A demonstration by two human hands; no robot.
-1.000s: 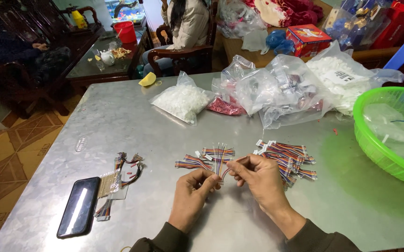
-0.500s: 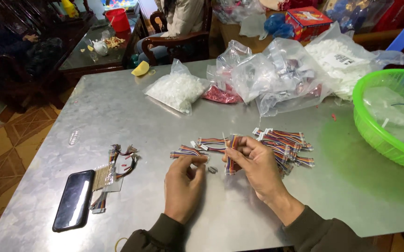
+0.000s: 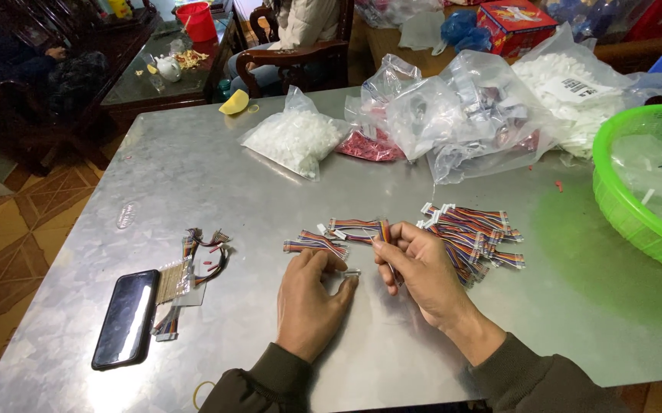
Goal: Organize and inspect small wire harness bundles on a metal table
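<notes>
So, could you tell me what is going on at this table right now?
A person sits at a metal table handling multicoloured wire harnesses. The left hand pinches a small white connector at its fingertips; the right hand holds one striped cable. A pile of similar cables lies beside the right hand, with a black phone, bags of parts and a green basket around.

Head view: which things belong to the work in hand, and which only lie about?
In hand: left hand, small white connector, right hand, striped wire bundle, wire pile.
Lying about: phone, green basket, plastic bags.
</notes>
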